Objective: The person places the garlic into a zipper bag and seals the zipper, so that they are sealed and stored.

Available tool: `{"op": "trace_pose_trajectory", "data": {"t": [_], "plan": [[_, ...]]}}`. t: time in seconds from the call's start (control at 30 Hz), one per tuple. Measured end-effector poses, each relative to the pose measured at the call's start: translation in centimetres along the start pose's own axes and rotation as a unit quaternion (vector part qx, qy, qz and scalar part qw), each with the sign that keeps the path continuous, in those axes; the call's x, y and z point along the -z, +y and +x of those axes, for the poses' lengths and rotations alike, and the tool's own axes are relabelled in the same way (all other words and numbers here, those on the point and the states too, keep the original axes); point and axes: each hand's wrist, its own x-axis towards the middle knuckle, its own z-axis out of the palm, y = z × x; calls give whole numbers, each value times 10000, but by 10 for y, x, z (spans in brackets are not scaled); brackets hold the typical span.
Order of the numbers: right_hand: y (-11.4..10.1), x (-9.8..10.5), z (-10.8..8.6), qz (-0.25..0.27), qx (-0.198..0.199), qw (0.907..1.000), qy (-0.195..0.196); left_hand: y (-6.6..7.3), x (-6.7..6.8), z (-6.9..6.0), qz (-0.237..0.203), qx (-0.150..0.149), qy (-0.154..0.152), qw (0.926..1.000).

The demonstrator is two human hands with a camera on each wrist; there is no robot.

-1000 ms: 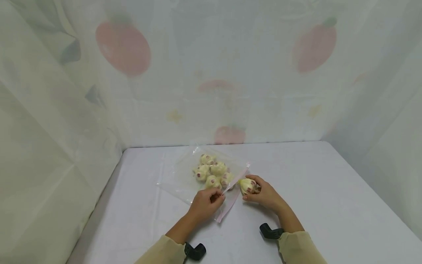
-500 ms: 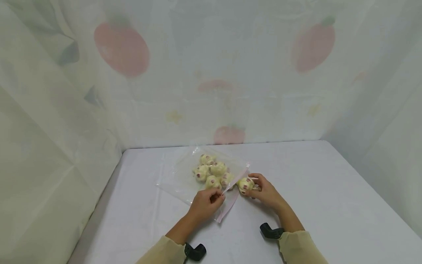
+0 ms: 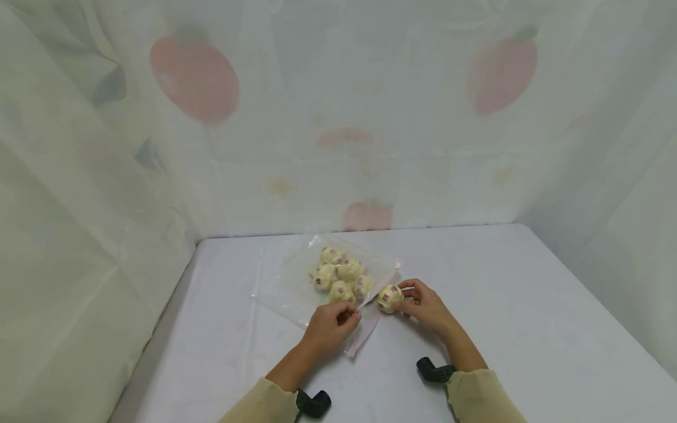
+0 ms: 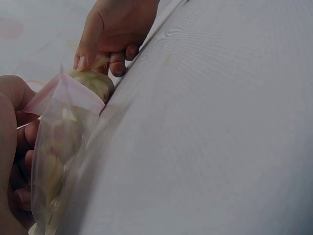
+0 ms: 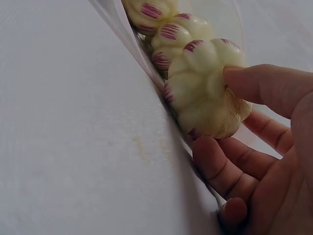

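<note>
1. Five bulbs point(image 3: 350, 269) of garlic can be counted inside the clear bag point(image 3: 288, 288), which is laid on the desk point(image 3: 502, 305); that much of the filling looks done.
2. A sixth, the loose bulb point(image 3: 390, 298), is held right at the bag's mouth, just beside the pink edge point(image 3: 379, 284). How far it is let in past the lower side of the mouth cannot be told exactly.
3. By the right hand point(image 3: 429, 310) the loose bulb is gripped, with the thumb set against one side and fingers curled under the other; the grip is parted only by the bulb's own bulk.
4. By the left hand point(image 3: 329, 330) the pink edge is pinched between thumb and fingers; this grip is almost fully drawn together, and the mouth is held lifted.
5. Judged from this, little seems left: the loose bulb is yet to be brought wholly inside and released. Whether the bag is to be sealed cannot be told.
</note>
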Motion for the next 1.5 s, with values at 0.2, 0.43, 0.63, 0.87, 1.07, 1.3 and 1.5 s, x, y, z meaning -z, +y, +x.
{"op": "trace_pose_trajectory", "data": {"t": [0.2,0.43,0.63,0.87,1.07,1.3,1.5], "plan": [[0,4,-1,-70,18,9999,-124,0,1,0,-23,-98,19,9999],[0,9,-5,267,330,9968,-679,0,0,1,-2,-78,-29,10000],[6,8,-2,360,610,9897,-1248,1,1,1,-37,-64,-48,10000],[7,1,-4,556,846,9891,-1069,1,0,2,-59,-101,-14,9999],[4,-9,-4,431,752,9946,-563,1,-1,2,-44,-26,-38,10000],[-2,-18,-4,92,703,9975,11,2,0,2,9,8,-33,10000],[-3,-21,-3,-377,1066,9936,19,0,0,1,35,68,-18,10000]]}}
